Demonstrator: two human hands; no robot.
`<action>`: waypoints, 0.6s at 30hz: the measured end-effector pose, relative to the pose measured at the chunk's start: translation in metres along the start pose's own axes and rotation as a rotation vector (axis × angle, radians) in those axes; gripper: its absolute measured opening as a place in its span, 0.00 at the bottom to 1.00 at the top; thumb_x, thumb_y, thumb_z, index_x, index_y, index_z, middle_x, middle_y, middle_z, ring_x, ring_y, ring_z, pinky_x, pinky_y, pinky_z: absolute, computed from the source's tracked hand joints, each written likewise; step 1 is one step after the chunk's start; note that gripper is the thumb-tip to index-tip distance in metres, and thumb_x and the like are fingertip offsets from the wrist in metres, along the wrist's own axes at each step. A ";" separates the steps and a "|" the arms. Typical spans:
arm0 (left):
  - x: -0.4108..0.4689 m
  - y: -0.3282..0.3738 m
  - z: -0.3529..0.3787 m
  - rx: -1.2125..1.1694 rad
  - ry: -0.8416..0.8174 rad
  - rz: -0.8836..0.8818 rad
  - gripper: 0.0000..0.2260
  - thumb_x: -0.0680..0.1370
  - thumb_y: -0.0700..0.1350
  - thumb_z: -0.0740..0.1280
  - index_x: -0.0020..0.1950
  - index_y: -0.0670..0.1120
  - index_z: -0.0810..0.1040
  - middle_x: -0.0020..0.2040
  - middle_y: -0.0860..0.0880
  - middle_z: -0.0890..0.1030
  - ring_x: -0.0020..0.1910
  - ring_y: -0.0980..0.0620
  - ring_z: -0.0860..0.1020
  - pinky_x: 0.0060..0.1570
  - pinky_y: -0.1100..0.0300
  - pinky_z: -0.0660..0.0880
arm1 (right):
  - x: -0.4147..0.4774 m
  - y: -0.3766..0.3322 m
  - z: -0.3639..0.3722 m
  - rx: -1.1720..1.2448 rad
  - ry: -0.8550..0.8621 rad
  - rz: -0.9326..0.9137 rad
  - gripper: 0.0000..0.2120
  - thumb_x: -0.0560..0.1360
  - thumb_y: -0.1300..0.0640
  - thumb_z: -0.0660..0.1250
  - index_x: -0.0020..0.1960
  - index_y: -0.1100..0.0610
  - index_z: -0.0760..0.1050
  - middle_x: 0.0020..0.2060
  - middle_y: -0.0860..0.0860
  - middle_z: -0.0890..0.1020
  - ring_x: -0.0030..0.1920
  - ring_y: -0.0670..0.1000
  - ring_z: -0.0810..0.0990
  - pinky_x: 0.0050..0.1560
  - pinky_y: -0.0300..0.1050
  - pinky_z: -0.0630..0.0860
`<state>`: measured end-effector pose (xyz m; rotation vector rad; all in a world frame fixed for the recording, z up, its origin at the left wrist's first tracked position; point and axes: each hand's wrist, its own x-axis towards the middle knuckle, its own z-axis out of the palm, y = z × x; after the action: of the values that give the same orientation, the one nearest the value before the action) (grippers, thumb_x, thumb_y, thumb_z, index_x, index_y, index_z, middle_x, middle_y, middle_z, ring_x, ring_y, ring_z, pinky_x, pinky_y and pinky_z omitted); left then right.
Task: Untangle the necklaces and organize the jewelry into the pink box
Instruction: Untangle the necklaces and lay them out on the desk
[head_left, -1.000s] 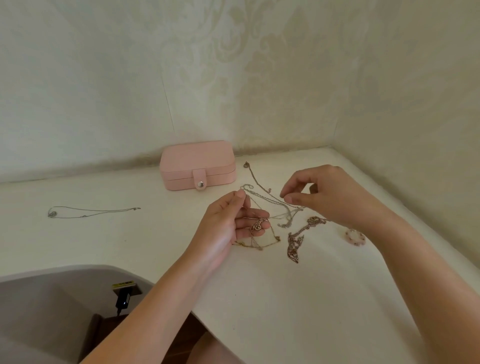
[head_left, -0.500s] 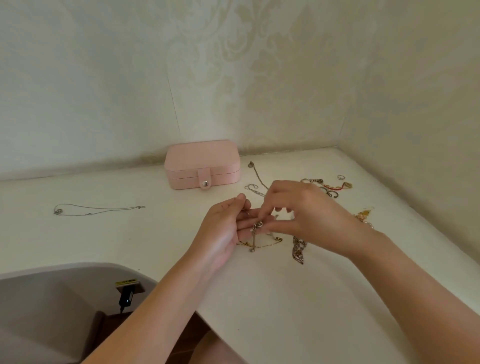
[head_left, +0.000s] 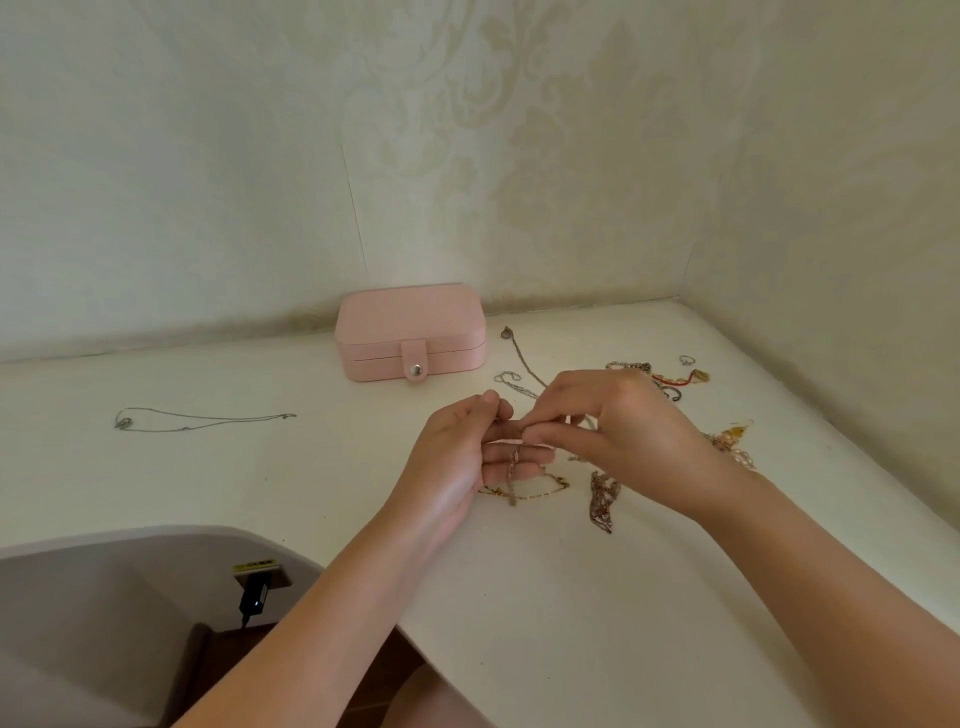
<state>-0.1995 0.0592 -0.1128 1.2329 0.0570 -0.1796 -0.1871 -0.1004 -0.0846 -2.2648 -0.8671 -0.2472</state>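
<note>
At the left of the frame a single silver necklace (head_left: 202, 418) is laid out straight on the white table (head_left: 311, 493), well apart from everything else; it is judged to be already freed. The pink box (head_left: 410, 332) is found at upper centre, against the wall, with its lid down and its snap tab fastened. Nothing is seen to be stowed in it.

At centre, the left hand (head_left: 457, 462) is held palm inward. The tangled chains (head_left: 514, 462) are draped across its fingers, and the thumb tip is closed against the forefinger, apparently on a strand. A gold chain (head_left: 540, 491) trails from it onto the table below. The right hand (head_left: 628, 431) is brought up touching the left, with thumb and forefinger pinched on a strand of the same tangle.

Right of the hands, a dark chain clump (head_left: 602, 501), a cluster of bracelets (head_left: 670, 382), a ring (head_left: 687, 359) and gold pieces (head_left: 732, 441) lie loose.

The untangling step is judged to be in hand. A fine, slow pull is called for next, so that one strand is drawn out without the knot being tightened. The box must also be unsnapped before anything is stowed.
</note>
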 end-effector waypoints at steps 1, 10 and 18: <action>-0.001 0.000 -0.001 0.025 0.003 0.005 0.13 0.83 0.45 0.56 0.42 0.42 0.72 0.35 0.42 0.82 0.27 0.50 0.79 0.24 0.63 0.73 | 0.000 -0.001 -0.003 0.115 0.031 0.079 0.03 0.71 0.56 0.73 0.43 0.54 0.84 0.36 0.46 0.83 0.38 0.45 0.79 0.40 0.34 0.74; -0.001 0.003 -0.004 0.079 -0.035 0.056 0.11 0.81 0.47 0.58 0.43 0.45 0.75 0.36 0.51 0.82 0.26 0.58 0.60 0.23 0.69 0.58 | 0.005 0.002 -0.010 0.767 0.079 0.359 0.07 0.70 0.55 0.68 0.43 0.59 0.77 0.37 0.53 0.84 0.40 0.49 0.82 0.45 0.37 0.77; 0.000 0.002 -0.006 0.040 -0.106 0.118 0.10 0.80 0.40 0.61 0.57 0.44 0.79 0.39 0.51 0.82 0.28 0.59 0.62 0.25 0.69 0.57 | 0.006 0.008 -0.010 0.932 0.119 0.366 0.07 0.74 0.55 0.62 0.45 0.59 0.72 0.43 0.55 0.84 0.47 0.52 0.82 0.49 0.40 0.78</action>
<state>-0.1986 0.0658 -0.1127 1.2604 -0.1119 -0.1438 -0.1770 -0.1080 -0.0790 -1.4614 -0.3576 0.1690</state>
